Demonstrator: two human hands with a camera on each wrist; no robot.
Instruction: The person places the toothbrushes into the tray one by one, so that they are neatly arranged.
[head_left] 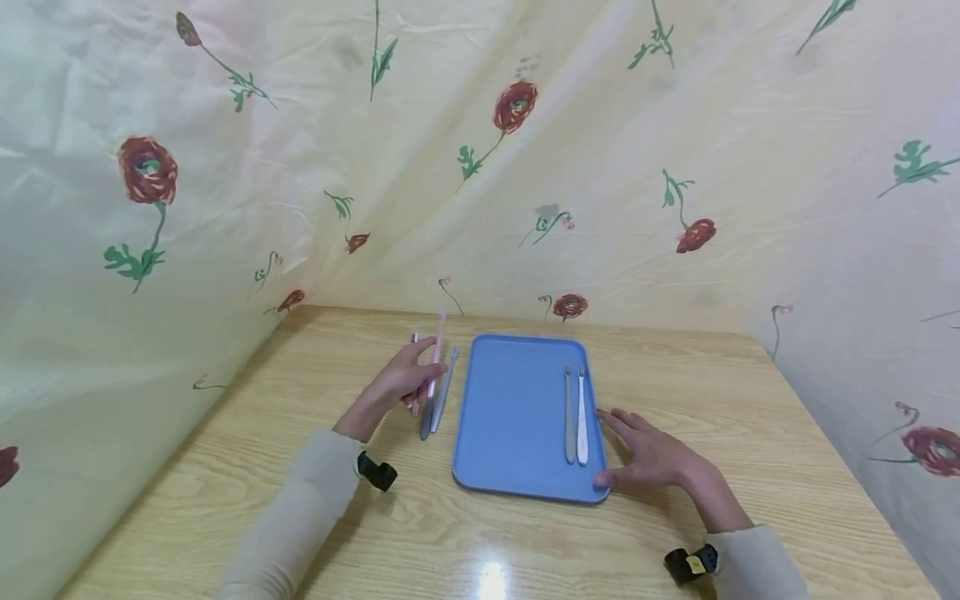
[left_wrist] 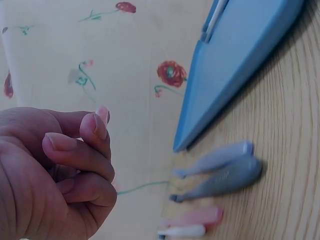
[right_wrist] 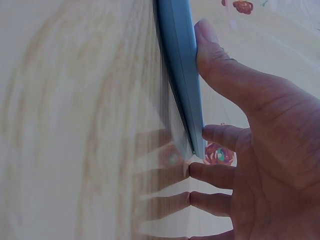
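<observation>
While right hand steadies flat blue plastic tray with fingers spread, left hand pinches slim pink toothbrush; pick-up step; next likely needs carrying it over tray rim.

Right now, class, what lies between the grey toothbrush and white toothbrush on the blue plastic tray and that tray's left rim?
Only bare floor of the blue plastic tray lies between the grey toothbrush, white toothbrush and left rim, seen in the head view.

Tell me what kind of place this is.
Probably a makeshift recording corner, not a real kitchen: a wooden table walled by flowered cloth, bearing only a blue tray and some toothbrushes.
</observation>
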